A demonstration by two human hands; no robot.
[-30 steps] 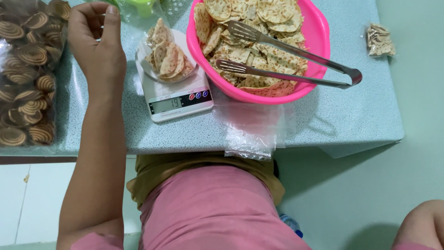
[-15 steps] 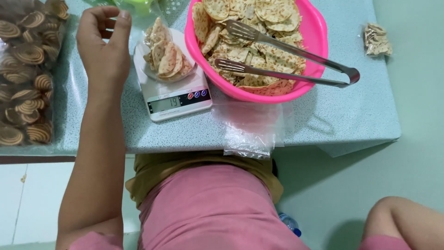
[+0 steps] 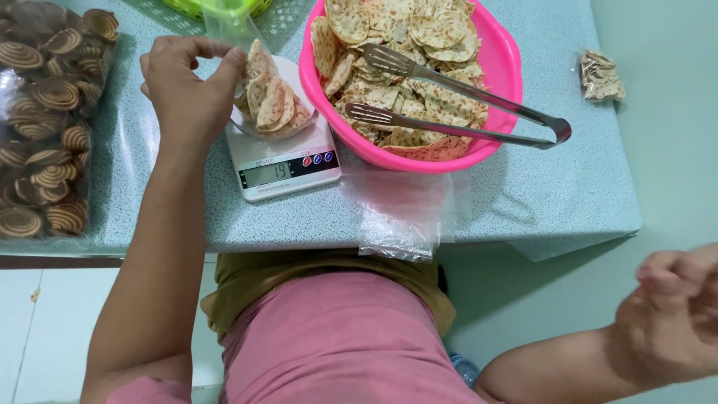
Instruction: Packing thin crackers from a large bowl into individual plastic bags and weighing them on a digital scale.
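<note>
Speckled pale-green laminate covers the tabletop [image 3: 538,202], whose near edge runs across the middle of the view and whose right corner sits at about 4 o'clock from the pink bowl [image 3: 502,75]. The left hand [image 3: 183,93] is up at 11 o'clock, its fingers [image 3: 224,61] pinched on the top edge of a clear bag of crackers [image 3: 271,101] that stands on the white kitchen scale [image 3: 283,161]. The scale lies just beside the bowl, at the bowl's 8 o'clock, a short way back from the table's near edge. Across the bowl's heap of round crackers rest metal tongs [image 3: 456,101], their hinge end jutting past the rim toward 3 o'clock. A stack of empty clear bags [image 3: 404,217] hangs over the near edge at 6 o'clock from the bowl.

The right hand [image 3: 673,318] is off the table at 4 o'clock, blurred, fingers loosely curled; whether it holds anything cannot be told. At 9 o'clock a big bag of brown spiral biscuits [image 3: 45,120] fills the left end. A small filled packet [image 3: 600,75] lies alone near the right edge at 2 o'clock, with open surface between it and the bowl. A green basket [image 3: 224,7] peeks in at 12 o'clock.
</note>
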